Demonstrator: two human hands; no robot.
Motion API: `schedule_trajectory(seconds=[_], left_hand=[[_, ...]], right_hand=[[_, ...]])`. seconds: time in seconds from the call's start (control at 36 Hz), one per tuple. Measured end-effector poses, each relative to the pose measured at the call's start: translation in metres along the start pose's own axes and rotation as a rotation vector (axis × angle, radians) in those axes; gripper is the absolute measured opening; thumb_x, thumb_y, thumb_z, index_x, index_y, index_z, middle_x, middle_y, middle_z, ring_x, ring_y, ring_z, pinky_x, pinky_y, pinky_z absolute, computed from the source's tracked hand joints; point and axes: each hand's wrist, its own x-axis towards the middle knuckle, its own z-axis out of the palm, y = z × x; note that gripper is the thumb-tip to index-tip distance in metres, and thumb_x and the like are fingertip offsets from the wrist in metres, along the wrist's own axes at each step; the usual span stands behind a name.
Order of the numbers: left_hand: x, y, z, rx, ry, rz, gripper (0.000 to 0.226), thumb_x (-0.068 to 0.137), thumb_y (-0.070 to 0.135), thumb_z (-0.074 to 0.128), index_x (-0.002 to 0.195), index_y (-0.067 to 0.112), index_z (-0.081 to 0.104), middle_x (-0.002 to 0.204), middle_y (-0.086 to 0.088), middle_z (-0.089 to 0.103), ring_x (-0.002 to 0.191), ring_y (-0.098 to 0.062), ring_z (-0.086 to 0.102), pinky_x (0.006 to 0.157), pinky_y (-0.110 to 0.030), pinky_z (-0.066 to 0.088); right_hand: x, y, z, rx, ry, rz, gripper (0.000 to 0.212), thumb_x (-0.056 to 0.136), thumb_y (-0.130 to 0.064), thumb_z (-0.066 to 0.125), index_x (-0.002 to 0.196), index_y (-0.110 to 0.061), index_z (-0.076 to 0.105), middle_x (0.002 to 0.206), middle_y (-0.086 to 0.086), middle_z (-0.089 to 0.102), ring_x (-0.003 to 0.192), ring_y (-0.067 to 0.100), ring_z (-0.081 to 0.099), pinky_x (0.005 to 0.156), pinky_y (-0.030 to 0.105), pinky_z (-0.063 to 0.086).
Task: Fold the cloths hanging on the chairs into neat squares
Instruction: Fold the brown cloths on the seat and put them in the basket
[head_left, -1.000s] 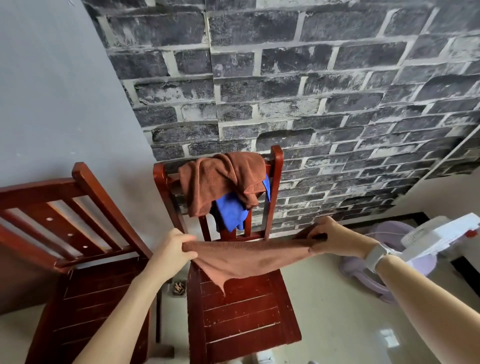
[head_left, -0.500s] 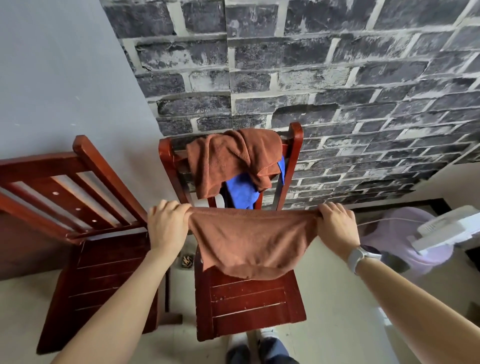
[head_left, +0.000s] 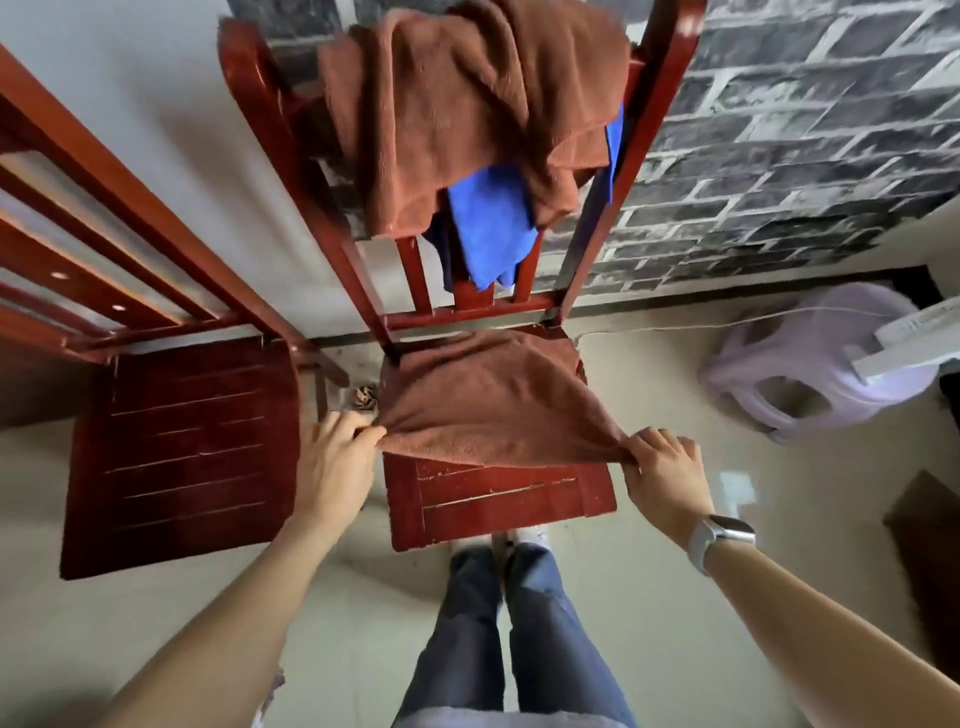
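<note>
Left grip (head_left: 337, 457): I pinch the brown cloth (head_left: 483, 400) near corner.
Right grip (head_left: 662, 475): I pinch its other near corner.
Cloth: spread on chair seat (head_left: 498, 499).

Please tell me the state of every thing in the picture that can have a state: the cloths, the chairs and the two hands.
Brown cloth on the seat: lying half spread, near corners pinched.
Left hand: pinching the left corner.
Right hand: pinching the right corner.
Brown cloth on the backrest: draped, unfolded.
Blue cloth: hanging under it, unfolded.
Middle chair: upright.
Left chair: upright, seat bare.
</note>
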Motion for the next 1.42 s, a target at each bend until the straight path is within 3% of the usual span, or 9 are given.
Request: schedule_trajectory(seconds=[0.19,0.36,0.47,0.58,0.86,0.97,1.25,1.33,1.42], left_hand=[[-0.046,-0.004,0.075,-0.004,-0.508,0.107,0.031,0.055,-0.006,0.072,0.075,0.017,0.074,0.069,-0.003,0.062,0.071,-0.028,0.061,0.059,-0.033,0.053],[-0.041,0.002,0.119,-0.011,-0.675,-0.003,0.042,0.083,0.021,0.055,0.125,0.021,0.055,0.125,-0.003,0.052,0.116,-0.027,0.047,0.095,-0.038,0.036],[-0.011,0.004,0.144,-0.068,-0.568,-0.073,0.041,0.087,0.019,0.052,0.128,0.013,0.051,0.126,-0.009,0.049,0.117,-0.029,0.046,0.097,-0.042,0.038],[0.029,0.007,0.166,-0.108,-0.497,-0.118,0.041,0.090,0.019,0.048,0.130,0.011,0.048,0.130,-0.011,0.046,0.119,-0.030,0.044,0.097,-0.045,0.039],[0.117,0.004,0.222,-0.070,-0.537,-0.176,0.063,0.096,0.031,0.037,0.147,0.018,0.003,0.156,0.001,-0.004,0.143,-0.025,-0.005,0.112,-0.051,0.017],[0.132,-0.004,0.234,-0.094,-0.425,-0.155,0.057,0.096,0.027,0.039,0.146,0.012,0.014,0.150,-0.009,0.024,0.140,-0.029,0.011,0.110,-0.051,0.021],[0.123,-0.002,0.204,-0.283,-0.183,-0.226,0.023,0.089,0.018,0.053,0.105,0.005,0.063,0.107,-0.012,0.059,0.102,-0.030,0.054,0.089,-0.037,0.040],[0.111,0.007,0.174,-0.672,-0.414,-0.431,0.015,0.090,0.017,0.054,0.102,0.015,0.063,0.106,-0.003,0.062,0.102,-0.022,0.058,0.090,-0.034,0.042],[0.094,0.004,0.144,-0.878,-0.998,-0.432,0.025,0.088,0.015,0.058,0.111,0.024,0.052,0.096,0.005,0.064,0.095,-0.014,0.060,0.094,-0.033,0.044]], right_hand=[[-0.037,0.017,0.079,-0.093,-0.640,0.080,0.032,0.092,-0.020,0.040,0.119,-0.021,0.056,0.120,0.002,0.057,0.117,0.023,0.045,0.095,0.034,0.031],[-0.027,0.012,0.107,-0.006,-0.856,0.097,0.039,0.092,-0.017,0.037,0.125,-0.030,0.051,0.133,-0.001,0.050,0.124,0.021,0.044,0.102,0.036,0.034],[0.005,0.011,0.128,0.069,-0.750,0.122,0.043,0.091,-0.006,0.035,0.125,-0.026,0.053,0.135,0.002,0.049,0.119,0.021,0.050,0.099,0.033,0.039],[0.049,0.013,0.150,0.242,-0.578,0.146,0.032,0.095,-0.011,0.040,0.120,-0.020,0.057,0.120,0.006,0.058,0.086,0.015,0.058,0.066,0.013,0.047],[0.156,0.018,0.183,0.103,-0.290,0.080,0.069,0.080,0.007,0.036,0.143,-0.021,0.026,0.148,0.005,0.026,0.130,0.028,0.030,0.103,0.046,0.032],[0.177,0.022,0.198,0.045,-0.303,0.088,0.071,0.084,0.000,0.037,0.146,-0.023,0.012,0.155,0.002,0.013,0.141,0.026,0.011,0.113,0.051,0.019],[0.179,0.015,0.185,0.410,-0.103,0.266,0.027,0.091,-0.012,0.044,0.113,-0.005,0.058,0.112,0.017,0.054,0.105,0.032,0.049,0.087,0.030,0.037],[0.157,0.016,0.165,0.577,-0.055,0.253,0.022,0.091,-0.006,0.045,0.108,-0.004,0.060,0.094,0.007,0.057,0.087,0.021,0.052,0.073,0.020,0.033],[0.127,0.030,0.145,0.620,-0.435,0.177,0.017,0.090,-0.005,0.050,0.090,-0.016,0.062,0.071,-0.002,0.056,0.062,0.012,0.051,0.059,0.019,0.038]])
